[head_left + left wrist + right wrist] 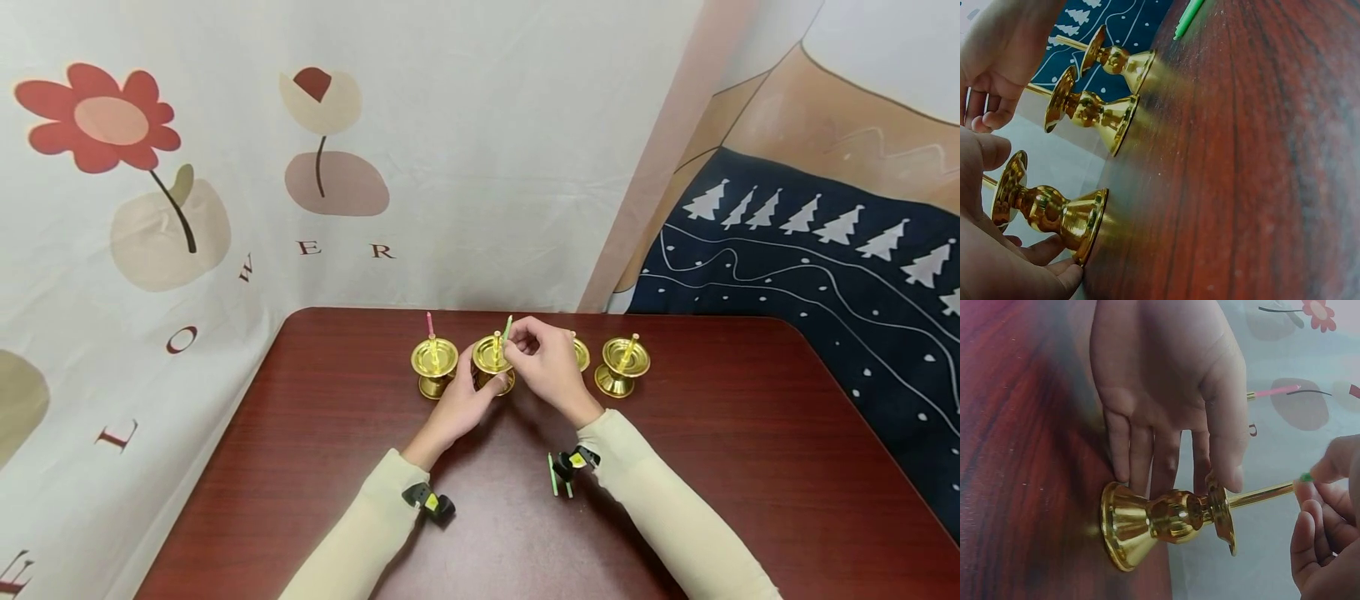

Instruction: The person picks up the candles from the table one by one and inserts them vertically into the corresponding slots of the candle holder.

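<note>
Four brass candle holders, each with a dish and an upright tube, stand in a row near the table's far edge. My left hand [467,396] holds the second candle holder [491,356] from the left, thumb by its dish and fingers around its body and base. Between thumb and fingertips my right hand [551,360] pinches a thin green candle [508,327] just beside the top of that holder's tube. In the right wrist view, the candle's green end [1305,477] shows right at the tube's mouth; the fingers hide the rest.
The leftmost candle holder [435,358] bears a pink candle [430,323]. My right hand partly covers the third candle holder [582,353]; the rightmost candle holder [627,357] has a bare tube. Loose green candles [553,475] lie on the table [337,467] by my right wrist.
</note>
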Available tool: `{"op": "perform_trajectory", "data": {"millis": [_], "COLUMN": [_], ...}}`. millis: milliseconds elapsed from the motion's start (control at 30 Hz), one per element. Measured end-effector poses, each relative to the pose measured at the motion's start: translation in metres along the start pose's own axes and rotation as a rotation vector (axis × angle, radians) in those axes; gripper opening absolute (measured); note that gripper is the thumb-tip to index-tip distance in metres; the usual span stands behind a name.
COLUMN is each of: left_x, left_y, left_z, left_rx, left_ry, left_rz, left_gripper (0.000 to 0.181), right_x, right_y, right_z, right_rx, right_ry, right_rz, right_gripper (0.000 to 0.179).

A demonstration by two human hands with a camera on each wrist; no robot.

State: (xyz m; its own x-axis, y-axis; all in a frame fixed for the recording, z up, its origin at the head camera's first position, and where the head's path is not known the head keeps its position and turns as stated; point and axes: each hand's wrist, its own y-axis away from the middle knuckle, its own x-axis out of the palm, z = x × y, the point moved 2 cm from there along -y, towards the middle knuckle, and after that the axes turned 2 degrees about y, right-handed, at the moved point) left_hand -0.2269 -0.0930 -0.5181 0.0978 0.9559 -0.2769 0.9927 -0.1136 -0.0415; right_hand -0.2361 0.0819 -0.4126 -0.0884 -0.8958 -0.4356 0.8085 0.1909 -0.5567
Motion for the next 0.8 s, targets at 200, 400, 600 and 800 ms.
{"op": "perform_trajectory", "data": {"millis": [200,400,600,800], "left_x": [0.0,0.0,0.0,-0.002], "left_y": [0.001,0.001,0.001,0.009], "left_z": [-0.003,-0.002,-0.003,-0.016], "left_rx": [0.018,0.018,0.009,0.026], "left_ry": [0.012,0.004,0.003,-0.028], "left_rz": [-0.001,0.003,-0.003,-0.006], "left_gripper": [0.076,0.078,0.078,0.075], "right_x": [0.003,0.008,0.012,0.013], "right_y": [-0.008,-0.01,-0.01,-0.011], "right_z": [0.001,-0.002,-0.003,-0.005], "right_rx": [-0.019,-0.063,-0.098,-0.109], "right_ry": [0.008,0.026,0.033,0.046], "right_rz": [-0.032,-0.037,-0.026,-0.02], "right_gripper": [0.004,0.005,0.005,0.004]}}
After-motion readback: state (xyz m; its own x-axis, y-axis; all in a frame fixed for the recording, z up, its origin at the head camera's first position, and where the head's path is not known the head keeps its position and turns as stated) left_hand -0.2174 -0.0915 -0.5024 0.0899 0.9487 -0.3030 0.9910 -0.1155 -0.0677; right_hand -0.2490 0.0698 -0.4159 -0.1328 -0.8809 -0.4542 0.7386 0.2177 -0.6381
